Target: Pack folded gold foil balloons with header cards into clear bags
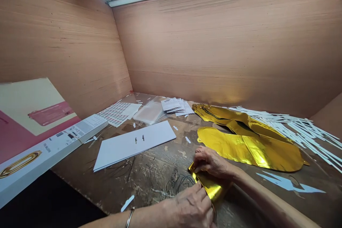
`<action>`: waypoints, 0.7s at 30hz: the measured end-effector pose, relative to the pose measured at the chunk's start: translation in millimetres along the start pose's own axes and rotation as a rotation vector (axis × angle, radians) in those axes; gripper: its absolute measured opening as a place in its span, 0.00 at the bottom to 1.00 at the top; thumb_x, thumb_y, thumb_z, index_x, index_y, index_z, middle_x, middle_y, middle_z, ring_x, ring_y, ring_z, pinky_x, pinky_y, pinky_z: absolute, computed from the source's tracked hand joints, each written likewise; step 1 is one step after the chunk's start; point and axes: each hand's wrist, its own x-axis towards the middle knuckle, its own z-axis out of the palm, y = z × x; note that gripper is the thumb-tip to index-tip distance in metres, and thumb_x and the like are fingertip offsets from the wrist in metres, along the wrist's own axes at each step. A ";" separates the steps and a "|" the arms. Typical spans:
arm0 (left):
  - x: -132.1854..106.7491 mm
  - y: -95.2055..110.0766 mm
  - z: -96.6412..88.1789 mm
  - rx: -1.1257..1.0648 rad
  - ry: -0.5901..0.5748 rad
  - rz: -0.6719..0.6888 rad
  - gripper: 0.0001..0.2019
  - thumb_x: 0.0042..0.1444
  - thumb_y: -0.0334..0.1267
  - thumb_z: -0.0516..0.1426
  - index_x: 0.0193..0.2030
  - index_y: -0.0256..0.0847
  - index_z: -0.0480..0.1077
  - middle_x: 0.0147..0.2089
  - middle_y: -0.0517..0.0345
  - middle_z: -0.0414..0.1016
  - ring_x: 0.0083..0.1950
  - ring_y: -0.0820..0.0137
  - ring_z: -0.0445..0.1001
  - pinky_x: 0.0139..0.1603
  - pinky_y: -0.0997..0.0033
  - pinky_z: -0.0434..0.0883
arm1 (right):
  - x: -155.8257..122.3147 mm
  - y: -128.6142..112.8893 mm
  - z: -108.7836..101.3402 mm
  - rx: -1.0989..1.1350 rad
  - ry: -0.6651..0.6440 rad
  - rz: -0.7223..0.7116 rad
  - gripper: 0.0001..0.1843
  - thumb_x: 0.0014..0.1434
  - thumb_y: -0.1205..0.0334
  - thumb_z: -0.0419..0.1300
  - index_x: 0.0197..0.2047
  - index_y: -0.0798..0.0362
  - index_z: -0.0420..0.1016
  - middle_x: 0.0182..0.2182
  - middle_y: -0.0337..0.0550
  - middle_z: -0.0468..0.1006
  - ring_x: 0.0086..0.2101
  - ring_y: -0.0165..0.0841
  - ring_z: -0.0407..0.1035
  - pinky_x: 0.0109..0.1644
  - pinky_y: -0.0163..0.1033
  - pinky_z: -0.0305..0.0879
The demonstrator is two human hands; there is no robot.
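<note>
Between my two hands is a folded gold foil balloon [213, 189] at the front of the table. My left hand [190, 205], with a bangle on its wrist, grips the near edge with bent fingers. On the far end my right hand [210, 162] presses its fingers together over the foil. Just beyond lies another gold foil balloon [248, 148], spread flat. Behind it sits a pile of gold foil balloons [227, 115]. Left of my hands rests a white folded card [136, 144] with two small dark marks on it.
White sticks [291, 124] lie heaped at the right. Toward the back are a sticker sheet [119, 112], clear plastic bags [151, 111] and printed leaflets [173, 105]. A long printed stack [53, 146] stands at the left edge. Paper scraps [291, 182] are scattered about.
</note>
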 end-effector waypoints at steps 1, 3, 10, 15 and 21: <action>-0.8 0.6 1.3 0.008 0.049 0.024 0.15 0.57 0.44 0.47 0.29 0.34 0.65 0.30 0.54 0.66 0.35 0.68 0.67 0.40 0.65 0.63 | 0.8 0.3 1.0 -0.002 0.007 -0.002 0.07 0.46 0.57 0.63 0.26 0.52 0.73 0.26 0.37 0.71 0.33 0.30 0.62 0.36 0.33 0.54; -0.3 -1.3 0.3 -0.010 0.176 0.082 0.16 0.56 0.43 0.48 0.25 0.34 0.64 0.24 0.57 0.64 0.28 0.70 0.66 0.33 0.66 0.64 | 2.5 0.2 3.3 -0.002 0.029 0.000 0.08 0.45 0.57 0.64 0.26 0.52 0.72 0.27 0.37 0.71 0.32 0.30 0.62 0.36 0.34 0.54; 10.6 -21.5 -29.6 -0.189 0.126 -0.033 0.22 0.55 0.51 0.47 0.42 0.31 0.65 0.36 0.47 0.70 0.48 0.60 0.65 0.49 0.58 0.61 | 6.7 -1.0 6.9 0.037 0.125 0.036 0.03 0.46 0.67 0.60 0.28 0.53 0.71 0.27 0.37 0.72 0.31 0.30 0.63 0.36 0.34 0.58; -2.4 -19.1 -27.0 -0.328 -0.082 -0.187 0.32 0.52 0.57 0.45 0.55 0.31 0.56 0.56 0.43 0.60 0.60 0.55 0.51 0.59 0.53 0.48 | -10.7 2.0 -19.7 0.100 0.281 0.116 0.12 0.57 0.64 0.49 0.43 0.55 0.66 0.39 0.45 0.72 0.39 0.31 0.66 0.43 0.38 0.62; -4.2 -18.8 -24.7 -0.437 -0.043 -0.258 0.33 0.50 0.58 0.48 0.56 0.34 0.55 0.57 0.46 0.59 0.60 0.59 0.52 0.60 0.58 0.47 | -69.3 -34.9 -28.0 -0.274 0.157 -0.124 0.18 0.55 0.73 0.47 0.48 0.54 0.64 0.42 0.48 0.71 0.43 0.35 0.64 0.46 0.43 0.63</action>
